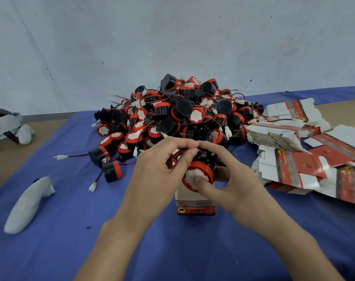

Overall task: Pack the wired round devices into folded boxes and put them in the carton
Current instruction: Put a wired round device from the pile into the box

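A pale grey wall (172, 37), scuffed with dark marks, stands behind our bench (51, 126), which is covered by a blue cloth (61, 240). In the middle of the cloth, at twelve o'clock from our hands, rises a heap of round devices (178, 114): black bodies, red rims, white faces, thin red and black wires ending in white plugs. A few strays (111, 171) lie at the heap's eight o'clock edge, their wires trailing over the cloth. At three o'clock from the heap lie the flat boxes (294, 138), red and white, some stacked and some slid loose.

Just before us a folded box (195, 205) stands upright on the cloth, its red band with a yellow badge facing us. The round device (201, 168) we are packing sits at the mouth of this box, white face turned our way. Our left hand (160, 165) comes in from nine o'clock, its fingers (184, 157) curled over the device's top with thumb and forefinger closed on it where a red wire shows. Our right hand (233, 179) clasps the device from three o'clock, the thumb pressing on the white face.

At eight o'clock a white handheld controller (28, 203) lies on the cloth. At ten o'clock, off the cloth, rests a white headset (2, 122).
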The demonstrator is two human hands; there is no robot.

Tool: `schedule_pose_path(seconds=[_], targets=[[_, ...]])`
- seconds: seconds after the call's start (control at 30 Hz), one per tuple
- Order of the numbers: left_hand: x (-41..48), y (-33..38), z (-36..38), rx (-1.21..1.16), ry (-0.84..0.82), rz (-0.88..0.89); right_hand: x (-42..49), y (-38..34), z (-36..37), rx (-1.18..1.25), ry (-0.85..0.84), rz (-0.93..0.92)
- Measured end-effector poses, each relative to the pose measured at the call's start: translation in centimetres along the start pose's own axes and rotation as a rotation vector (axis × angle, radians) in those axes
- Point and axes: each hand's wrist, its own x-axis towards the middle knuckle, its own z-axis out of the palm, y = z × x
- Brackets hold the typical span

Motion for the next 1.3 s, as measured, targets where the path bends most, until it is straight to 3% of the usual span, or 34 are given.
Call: schedule_pose_path(seconds=[0.33, 0.57, 0.97, 1.1, 1.2, 1.3], targets=[[-0.9, -0.9, 0.1, -0.071, 0.002, -0.036, -0.2, 0.2, 0.6, 0.049, 0.109, 0.006], [-1.5, -0.6, 1.1, -0.211, -0.005, -0.08, 0.1, 0.0, 1.1, 0.321, 0.235, 0.007], [-2.2, 0.6, 3.6, -0.543, 0.103, -0.295, 0.4, -0.3, 3.1, 0.501, 0.416, 0.002], [-2.7, 0.6, 4.5, -0.549, 0.088, -0.294, 0.5, -0.3, 3.4, 0.509, 0.439, -0.001], [-2.1, 0.1, 3.7, -0.634, 0.168, -0.412, 0.2, -0.2, 2.7, 0.447, 0.359, 0.021], [-1.6, -0.5, 2.0, -0.525, 0.155, -0.431, 0.2, 0.6, 0.6, 0.325, 0.406, 0.011]])
